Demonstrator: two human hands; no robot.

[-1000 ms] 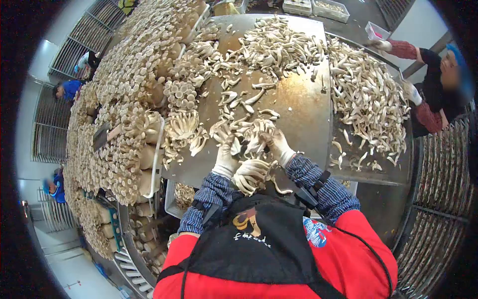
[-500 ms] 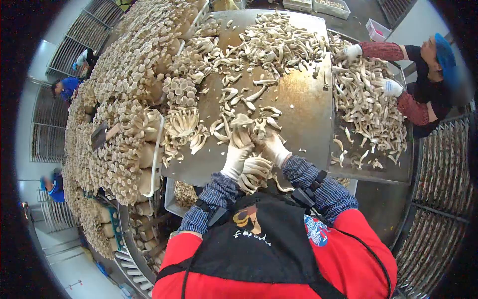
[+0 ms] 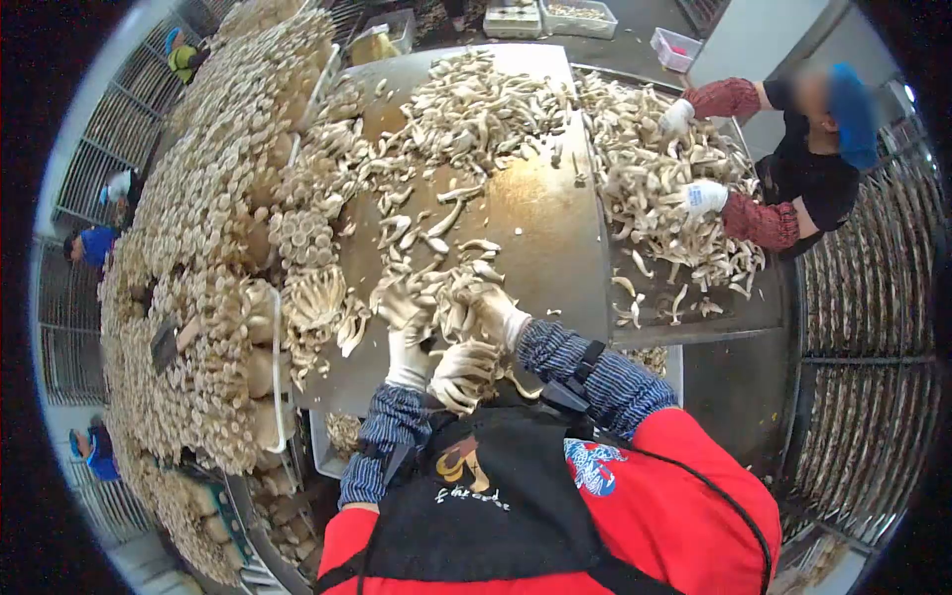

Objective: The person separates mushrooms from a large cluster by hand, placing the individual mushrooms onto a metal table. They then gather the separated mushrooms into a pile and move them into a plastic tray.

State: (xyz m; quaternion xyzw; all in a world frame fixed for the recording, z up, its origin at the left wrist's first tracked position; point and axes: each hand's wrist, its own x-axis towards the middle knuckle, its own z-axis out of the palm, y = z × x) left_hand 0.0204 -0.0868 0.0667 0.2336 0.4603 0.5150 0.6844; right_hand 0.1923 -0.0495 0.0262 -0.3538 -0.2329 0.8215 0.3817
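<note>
1. Both of the wearer's gloved hands sit lower and further left in the frame than half a second ago, and the co-worker (image 3: 808, 164) at upper right now has both gloves down among mushrooms
2. The steel table (image 3: 540, 213) fills the middle of the frame; its bare centre looks kept free as working room
3. The heap of whole clusters (image 3: 203, 208) runs down the left of the frame, within reach of the left arm, while the separated mushrooms (image 3: 476, 99) lie pushed to the upper centre, away from the body
4. Both forearms reach forward from bottom centre, elbows bent, wrists close together over the near table edge
5. The right hand (image 3: 494, 315) curls its fingers around a clump of mushrooms (image 3: 456, 296) just left of it, grasping it
6. The left hand (image 3: 407, 342) points up the frame with its fingertips among loose stems; I cannot tell whether it grips them
7. A trimmed bunch (image 3: 461, 369) lies just below both hands, at the table's near edge
</note>
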